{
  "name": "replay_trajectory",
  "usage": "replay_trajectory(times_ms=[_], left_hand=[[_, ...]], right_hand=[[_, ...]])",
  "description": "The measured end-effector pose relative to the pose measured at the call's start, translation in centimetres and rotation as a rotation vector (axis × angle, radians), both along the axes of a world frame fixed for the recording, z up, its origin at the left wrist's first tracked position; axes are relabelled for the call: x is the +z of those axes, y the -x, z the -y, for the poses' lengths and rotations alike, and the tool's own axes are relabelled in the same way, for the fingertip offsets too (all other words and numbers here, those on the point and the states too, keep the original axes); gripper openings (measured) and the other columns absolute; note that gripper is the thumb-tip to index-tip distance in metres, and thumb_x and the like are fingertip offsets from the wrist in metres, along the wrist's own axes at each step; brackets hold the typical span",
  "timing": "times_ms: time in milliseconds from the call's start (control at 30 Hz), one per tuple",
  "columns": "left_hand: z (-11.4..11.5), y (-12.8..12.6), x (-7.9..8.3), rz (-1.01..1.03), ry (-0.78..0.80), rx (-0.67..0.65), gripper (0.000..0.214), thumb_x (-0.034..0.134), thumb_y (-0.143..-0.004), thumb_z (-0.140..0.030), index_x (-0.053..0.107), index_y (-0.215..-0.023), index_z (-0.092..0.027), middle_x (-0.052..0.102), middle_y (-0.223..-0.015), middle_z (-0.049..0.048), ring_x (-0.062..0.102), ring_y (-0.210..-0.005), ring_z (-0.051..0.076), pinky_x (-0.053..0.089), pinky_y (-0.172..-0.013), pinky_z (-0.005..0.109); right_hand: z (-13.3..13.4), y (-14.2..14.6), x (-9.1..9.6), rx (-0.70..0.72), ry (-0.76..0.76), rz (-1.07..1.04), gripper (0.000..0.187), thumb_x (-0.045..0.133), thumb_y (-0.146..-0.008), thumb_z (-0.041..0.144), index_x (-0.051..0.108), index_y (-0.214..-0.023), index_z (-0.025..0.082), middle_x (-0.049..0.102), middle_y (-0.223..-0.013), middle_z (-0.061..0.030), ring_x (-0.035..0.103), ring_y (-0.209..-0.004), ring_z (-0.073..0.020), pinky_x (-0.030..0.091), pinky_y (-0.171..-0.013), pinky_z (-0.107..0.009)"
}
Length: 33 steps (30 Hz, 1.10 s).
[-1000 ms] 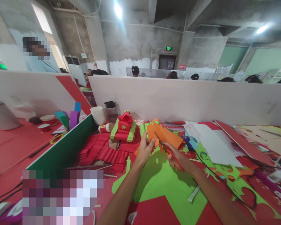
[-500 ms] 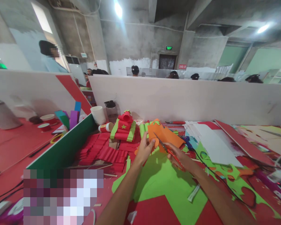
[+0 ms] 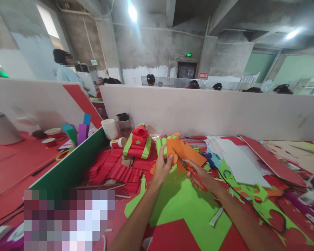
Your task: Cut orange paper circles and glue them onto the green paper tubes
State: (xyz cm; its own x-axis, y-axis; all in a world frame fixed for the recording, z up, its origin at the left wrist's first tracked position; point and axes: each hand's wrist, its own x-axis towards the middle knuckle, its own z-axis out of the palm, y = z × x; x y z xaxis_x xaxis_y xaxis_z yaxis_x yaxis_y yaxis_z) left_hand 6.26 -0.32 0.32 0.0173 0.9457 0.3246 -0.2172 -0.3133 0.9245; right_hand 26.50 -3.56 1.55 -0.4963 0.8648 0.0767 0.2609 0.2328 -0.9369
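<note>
Between thumb and fingers, my left hand (image 3: 162,165) grips a sheet of orange paper (image 3: 189,152), along with a small round orange piece (image 3: 174,159) at its edge. My right hand (image 3: 197,174) is closed on red-handled scissors (image 3: 196,177), whose blades reach up and left onto the orange sheet beside the round piece. Under both hands lies a large green sheet (image 3: 183,198), with red paper (image 3: 175,237) at its near edge. Left of my hands stands a red and green paper model (image 3: 138,143) bearing a star, next to folded red paper strips (image 3: 117,167).
A green divider (image 3: 68,162) borders the work area on the left; a white partition (image 3: 199,111) runs along the back. A white cup (image 3: 109,129) and a dark-lidded bottle (image 3: 124,123) stand there. To the right are white sheets (image 3: 240,160), cut green scraps (image 3: 274,209) and a black cable (image 3: 247,200).
My hands and the scissors stay nearly in place, with the orange sheet shifting slightly. Beyond the partition, a person at the left has moved a little to the right.
</note>
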Motion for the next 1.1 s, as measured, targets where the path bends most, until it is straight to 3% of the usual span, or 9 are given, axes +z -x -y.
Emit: replay_trajectory(times_ms=[267, 467, 667, 833, 1100], left_hand=[[0.1, -0.04, 0.4, -0.069, -0.035, 0.043, 0.08, 0.064, -0.089, -0.053, 0.033, -0.155, -0.02, 0.054, -0.071, -0.0026, 0.044, -0.059, 0.011, 0.042, -0.055, 0.022], [0.32, 0.16, 0.86, -0.098, -0.048, 0.019, 0.077, 0.062, -0.091, -0.047, 0.032, -0.156, -0.019, 0.043, -0.065, -0.0061, 0.04, -0.058, 0.01, 0.041, -0.056, 0.021], [0.03, 0.14, 0.42, -0.086, -0.041, -0.036, 0.079, 0.064, -0.089, -0.048, 0.032, -0.155, -0.019, 0.044, -0.068, -0.0055, 0.04, -0.059, 0.01, 0.04, -0.056, 0.021], [-0.14, 0.14, 0.22, -0.082, -0.047, -0.053, 0.078, 0.065, -0.089, -0.049, 0.035, -0.155, -0.02, 0.043, -0.067, -0.0055, 0.038, -0.059, 0.01, 0.04, -0.055, 0.021], [-0.31, 0.32, 0.07, -0.104, -0.028, -0.066, 0.08, 0.064, -0.089, -0.051, 0.032, -0.156, -0.022, 0.046, -0.071, -0.0044, 0.041, -0.061, 0.01, 0.043, -0.058, 0.022]], right_hand=[[0.05, 0.07, 0.05, -0.002, 0.025, 0.008, 0.069, 0.057, -0.089, 0.066, 0.043, -0.142, 0.025, 0.049, -0.076, 0.0035, 0.038, -0.047, -0.0073, 0.036, -0.044, -0.021], [-0.06, -0.1, -0.34, 0.015, -0.049, 0.037, 0.072, 0.05, -0.091, 0.07, 0.04, -0.144, 0.023, 0.046, -0.072, 0.0042, 0.038, -0.051, -0.0095, 0.034, -0.047, -0.021], [0.18, -0.2, -0.15, 0.029, -0.118, 0.082, 0.072, 0.045, -0.092, 0.072, 0.038, -0.145, 0.023, 0.05, -0.077, 0.0013, 0.038, -0.055, -0.0114, 0.036, -0.05, -0.023], [0.39, -0.27, -0.01, 0.005, -0.082, 0.081, 0.068, 0.045, -0.094, 0.069, 0.04, -0.145, 0.024, 0.047, -0.076, 0.001, 0.041, -0.058, -0.013, 0.037, -0.051, -0.023], [0.51, -0.16, 0.14, -0.019, 0.003, 0.039, 0.058, 0.053, -0.095, 0.059, 0.043, -0.142, 0.028, 0.044, -0.071, 0.0041, 0.034, -0.05, -0.0091, 0.033, -0.047, -0.021]])
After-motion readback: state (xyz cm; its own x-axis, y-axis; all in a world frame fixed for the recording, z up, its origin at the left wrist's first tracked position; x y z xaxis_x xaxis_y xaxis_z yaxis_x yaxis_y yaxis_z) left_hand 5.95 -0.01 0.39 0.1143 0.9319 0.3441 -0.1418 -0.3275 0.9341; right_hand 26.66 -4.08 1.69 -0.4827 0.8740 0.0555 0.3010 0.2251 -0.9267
